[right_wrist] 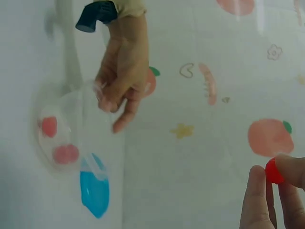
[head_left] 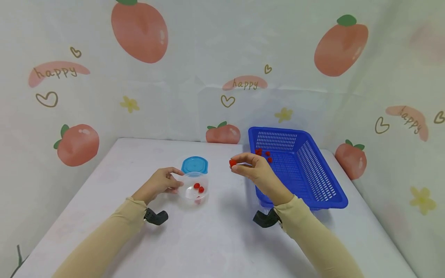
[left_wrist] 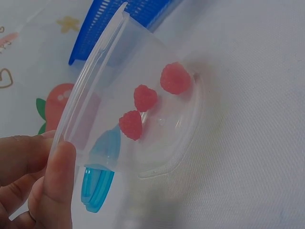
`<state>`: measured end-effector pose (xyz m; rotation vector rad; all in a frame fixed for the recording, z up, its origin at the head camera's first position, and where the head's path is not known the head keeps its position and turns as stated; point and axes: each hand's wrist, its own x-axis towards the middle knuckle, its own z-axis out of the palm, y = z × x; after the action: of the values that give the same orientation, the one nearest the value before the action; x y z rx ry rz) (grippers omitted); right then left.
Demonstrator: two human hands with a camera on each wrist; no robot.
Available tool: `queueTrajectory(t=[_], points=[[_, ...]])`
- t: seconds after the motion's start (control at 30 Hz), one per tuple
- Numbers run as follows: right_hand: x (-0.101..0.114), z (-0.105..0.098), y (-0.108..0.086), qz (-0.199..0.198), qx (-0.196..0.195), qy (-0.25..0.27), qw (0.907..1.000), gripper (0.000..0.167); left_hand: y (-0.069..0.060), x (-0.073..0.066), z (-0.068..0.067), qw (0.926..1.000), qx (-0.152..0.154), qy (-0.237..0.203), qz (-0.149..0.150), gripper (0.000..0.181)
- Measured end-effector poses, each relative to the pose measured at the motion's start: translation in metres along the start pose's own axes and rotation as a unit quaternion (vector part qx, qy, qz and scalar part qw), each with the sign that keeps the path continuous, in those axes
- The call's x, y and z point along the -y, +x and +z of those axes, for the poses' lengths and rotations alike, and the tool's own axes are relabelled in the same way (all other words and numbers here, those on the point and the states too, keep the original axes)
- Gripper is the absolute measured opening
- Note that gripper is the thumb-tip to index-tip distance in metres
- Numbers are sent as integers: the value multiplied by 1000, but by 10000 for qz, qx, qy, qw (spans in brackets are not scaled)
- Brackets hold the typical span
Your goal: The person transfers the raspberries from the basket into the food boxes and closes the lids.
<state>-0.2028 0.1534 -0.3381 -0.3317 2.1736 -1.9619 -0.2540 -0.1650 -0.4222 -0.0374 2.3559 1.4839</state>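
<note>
A clear round tub (head_left: 190,195) stands on the table, and my left hand (head_left: 160,183) pinches its left rim between thumb and fingers. Three red raspberries (left_wrist: 175,78) lie inside the tub in the left wrist view. My right hand (head_left: 259,172) holds another raspberry (head_left: 232,163) between thumb and fingertips, raised between the tub and a blue basket (head_left: 314,170). The right wrist view shows this raspberry (right_wrist: 274,171) at the fingertips. Several more raspberries (head_left: 267,153) lie at the basket's left side, partly near my right hand.
A blue lid (head_left: 194,165) lies on the white table (head_left: 194,247) just behind the tub. The basket takes up the table's right side. A white cloth (head_left: 187,77) printed with fruit and hearts hangs behind the table and down its sides.
</note>
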Motion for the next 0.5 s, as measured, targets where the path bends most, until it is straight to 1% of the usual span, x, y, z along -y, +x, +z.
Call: queueTrajectory(t=[0.23, 0.5], points=[[-13, 25, 6, 74, 248, -103, 9996, 29, 0, -1, 0, 10000, 10, 12, 2, 46], [-33, 45, 16, 117, 378, -248, 9989, 27, -1, -1, 0, 10000, 31, -23, 27, 47]])
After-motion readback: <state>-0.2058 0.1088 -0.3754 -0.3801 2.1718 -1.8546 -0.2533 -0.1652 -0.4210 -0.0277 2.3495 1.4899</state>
